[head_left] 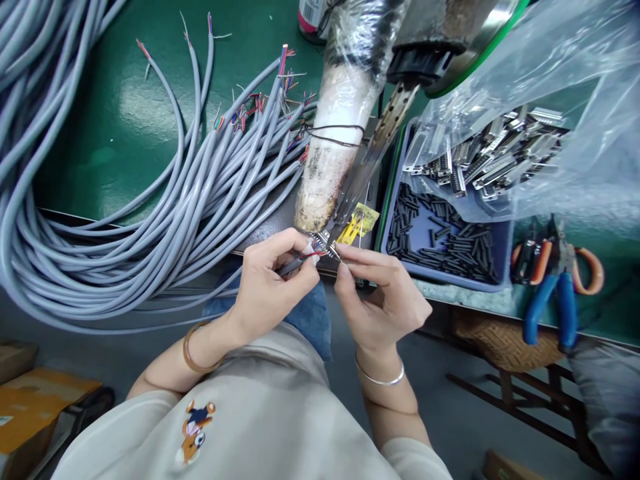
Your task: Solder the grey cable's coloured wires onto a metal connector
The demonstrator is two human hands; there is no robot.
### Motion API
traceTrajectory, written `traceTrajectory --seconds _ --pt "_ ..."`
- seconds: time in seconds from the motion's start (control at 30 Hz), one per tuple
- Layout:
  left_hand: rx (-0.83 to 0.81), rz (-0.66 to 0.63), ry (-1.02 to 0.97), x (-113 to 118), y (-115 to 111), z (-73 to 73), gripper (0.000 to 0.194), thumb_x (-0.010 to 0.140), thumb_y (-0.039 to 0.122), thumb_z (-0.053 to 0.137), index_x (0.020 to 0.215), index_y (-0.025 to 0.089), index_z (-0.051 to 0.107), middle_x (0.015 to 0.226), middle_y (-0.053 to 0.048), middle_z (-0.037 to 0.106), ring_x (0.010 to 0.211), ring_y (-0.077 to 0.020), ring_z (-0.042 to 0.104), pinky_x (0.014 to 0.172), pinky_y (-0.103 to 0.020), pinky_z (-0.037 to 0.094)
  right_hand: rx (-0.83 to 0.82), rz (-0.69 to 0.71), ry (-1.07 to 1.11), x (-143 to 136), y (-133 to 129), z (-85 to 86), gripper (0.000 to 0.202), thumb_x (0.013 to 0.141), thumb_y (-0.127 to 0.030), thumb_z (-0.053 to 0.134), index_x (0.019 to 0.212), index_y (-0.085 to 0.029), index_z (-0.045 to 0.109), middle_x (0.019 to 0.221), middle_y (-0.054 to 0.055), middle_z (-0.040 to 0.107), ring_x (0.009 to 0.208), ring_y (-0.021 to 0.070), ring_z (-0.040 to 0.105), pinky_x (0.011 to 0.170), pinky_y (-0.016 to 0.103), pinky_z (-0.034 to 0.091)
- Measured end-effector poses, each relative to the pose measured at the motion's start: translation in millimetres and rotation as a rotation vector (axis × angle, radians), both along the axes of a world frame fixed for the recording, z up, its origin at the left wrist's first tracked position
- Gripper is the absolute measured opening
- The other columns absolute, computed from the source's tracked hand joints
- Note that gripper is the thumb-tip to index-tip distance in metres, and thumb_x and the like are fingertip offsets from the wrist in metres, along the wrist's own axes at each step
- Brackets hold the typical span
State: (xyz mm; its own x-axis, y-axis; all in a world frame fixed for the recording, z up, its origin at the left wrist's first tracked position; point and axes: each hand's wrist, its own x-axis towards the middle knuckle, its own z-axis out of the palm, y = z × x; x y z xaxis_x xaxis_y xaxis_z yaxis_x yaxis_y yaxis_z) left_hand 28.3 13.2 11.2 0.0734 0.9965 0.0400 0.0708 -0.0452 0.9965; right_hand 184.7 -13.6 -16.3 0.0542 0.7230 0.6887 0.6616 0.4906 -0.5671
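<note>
At the table edge, my left hand (270, 287) pinches a grey cable (290, 267) whose thin coloured wires fan out beyond the fingertips. Those wires meet a small metal multi-pin connector (324, 240), just below the blackened end of a white wrapped tube (330, 133). My right hand (377, 290) is closed, thumb and forefinger pinched at the connector's right side on a thin dark piece too small to name. A yellow plastic piece (351, 228) is right behind the fingertips. Beside the tube, a perforated metal rod (387, 120) slopes down toward the connector.
A large bundle of grey cables (200, 200) with stripped ends covers the left. On the right, a blue bin (455, 280) holds short black tubes (465, 247) and a plastic bag of metal connectors (500, 153). Blue-handled pliers (550, 300) and orange-handled cutters (590, 270) overhang the edge.
</note>
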Motion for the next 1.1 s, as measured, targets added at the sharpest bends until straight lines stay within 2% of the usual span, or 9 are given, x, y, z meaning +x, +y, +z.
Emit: traceTrajectory --seconds 0.1,0.2,0.27,0.33,0.43,0.57,0.77,0.97,1.1 --pt "-0.038 -0.025 -0.012 0 -2 -0.4 0.01 0.08 0.016 0.067 0.075 0.019 0.058 0.067 0.003 0.055 0.057 -0.0074 0.049 0.051 -0.019 0.039 0.011 -0.013 0.034 5 -3 -2.6 0.014 0.094 -0.013 0.074 0.102 -0.024 0.071 0.096 0.002 0.084 0.076 0.0174 0.081 0.064 0.028 0.065" --pt "-0.074 -0.037 -0.025 -1 -5 -0.6 0.012 0.078 0.015 0.067 0.075 0.019 0.056 0.067 0.003 0.054 0.053 -0.0061 0.045 0.048 -0.019 0.035 0.156 -0.054 0.196 11 -7 -3.5 0.014 0.1 -0.021 0.068 0.113 -0.025 0.073 0.066 -0.005 0.07 0.043 0.0127 0.062 0.043 0.027 0.053" --pt "-0.078 -0.032 -0.025 -2 -7 -0.5 0.012 0.078 0.015 0.067 0.075 0.019 0.056 0.067 0.004 0.054 0.052 -0.0057 0.044 0.048 -0.019 0.034 0.233 -0.079 0.28 13 -9 -3.0 0.025 0.1 -0.023 0.069 0.125 -0.027 0.071 0.062 -0.008 0.065 0.037 0.011 0.054 0.037 0.025 0.047" --pt "-0.071 -0.021 -0.024 -2 -8 0.0 0.011 0.078 0.015 0.067 0.076 0.019 0.058 0.067 0.004 0.053 0.053 -0.0058 0.044 0.049 -0.019 0.035 0.193 -0.105 0.276 13 -11 -2.3 0.034 0.098 -0.019 0.07 0.131 -0.028 0.068 0.074 -0.005 0.074 0.047 0.0132 0.066 0.042 0.026 0.054" --pt "-0.074 -0.013 -0.033 -3 -7 1.2 0.011 0.079 0.016 0.068 0.076 0.019 0.058 0.067 0.004 0.053 0.053 -0.0056 0.043 0.049 -0.019 0.034 0.032 -0.087 0.16 8 -13 -3.0 0.028 0.095 -0.01 0.073 0.119 -0.025 0.07 0.095 0.0 0.083 0.077 0.0188 0.082 0.068 0.031 0.069" --pt "-0.072 -0.011 -0.033 -2 -4 1.8 0.013 0.079 0.016 0.068 0.075 0.019 0.056 0.068 0.004 0.055 0.055 -0.0058 0.044 0.05 -0.019 0.035 -0.08 0.026 0.077 3 -9 -7.2 0.02 0.093 -0.01 0.075 0.105 -0.024 0.069 0.11 0.004 0.084 0.099 0.0207 0.083 0.081 0.032 0.07" --pt "-0.044 0.018 -0.003 0 -1 2.5 0.013 0.079 0.016 0.07 0.075 0.019 0.058 0.067 0.004 0.054 0.056 -0.0066 0.046 0.051 -0.019 0.038 -0.067 0.035 0.162 1 -1 -7.9 0.017 0.093 -0.009 0.076 0.101 -0.023 0.068 0.107 0.004 0.084 0.098 0.0187 0.083 0.082 0.031 0.068" --pt "0.018 0.02 -0.014 1 1 7.8 0.011 0.079 0.015 0.069 0.075 0.02 0.059 0.065 0.004 0.055 0.055 -0.007 0.047 0.05 -0.019 0.038 -0.021 0.003 0.064 0 2 1.6 0.022 0.088 -0.008 0.081 0.101 -0.023 0.072 0.105 0.001 0.084 0.094 0.0177 0.082 0.083 0.029 0.068" --pt "-0.039 0.001 -0.008 -1 2 10.4 0.014 0.078 0.016 0.07 0.074 0.02 0.057 0.063 0.005 0.053 0.052 -0.0063 0.044 0.047 -0.019 0.035 0.019 0.005 0.05 1 2 -1.3 0.023 0.087 -0.008 0.081 0.101 -0.023 0.07 0.11 0.004 0.084 0.093 0.0187 0.083 0.081 0.029 0.068"
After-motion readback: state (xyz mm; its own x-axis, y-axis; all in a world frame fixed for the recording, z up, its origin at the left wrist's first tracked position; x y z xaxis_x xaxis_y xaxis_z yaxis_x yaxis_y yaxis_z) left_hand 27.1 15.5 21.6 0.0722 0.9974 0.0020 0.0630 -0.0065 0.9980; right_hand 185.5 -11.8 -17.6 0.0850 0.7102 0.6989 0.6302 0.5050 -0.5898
